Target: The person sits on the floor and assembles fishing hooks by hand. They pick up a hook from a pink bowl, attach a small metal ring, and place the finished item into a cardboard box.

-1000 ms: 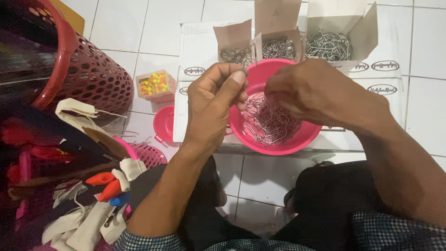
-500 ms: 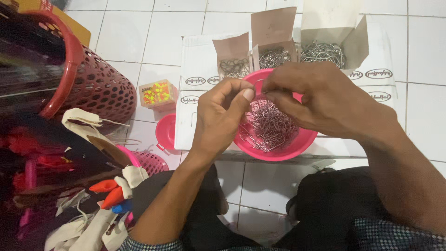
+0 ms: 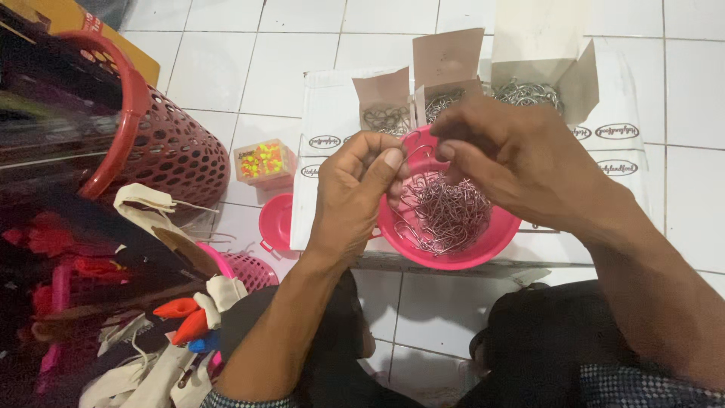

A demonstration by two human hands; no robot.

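Both hands are raised above a pink bowl (image 3: 483, 242) that sits on a flat white board (image 3: 332, 113) laid over the white tiled floor (image 3: 242, 60). The bowl holds a tangled heap of metal wire hooks (image 3: 445, 215).

The left hand (image 3: 355, 189) is clenched, thumb pressed against the curled forefinger, pinching one wire hook (image 3: 411, 155) whose bent end shows at the thumb tip. The right hand (image 3: 513, 151) comes in from 3 o'clock, fingers drawn together in a pinch at the same spot; the fingertips of the two hands nearly meet over the bowl's rim at 11 o'clock. Whether the right hand grips the same hook or another cannot be told.

Beyond the bowl, at 12 o'clock, three open cardboard boxes stand in a row on the board: a small box (image 3: 385, 106), a middle box (image 3: 445, 75) and a large box (image 3: 536, 68), each holding more metal hooks.

At 9 o'clock of the bowl lies a small pink lid (image 3: 276, 223), and beyond it a clear tub of yellow and orange beads (image 3: 260, 162). A red perforated basket (image 3: 166, 143) stands at 10 o'clock. A small pink mesh basket (image 3: 245, 268) and a pile of cloth strips and coloured pieces (image 3: 174, 325) lie at 8 o'clock.
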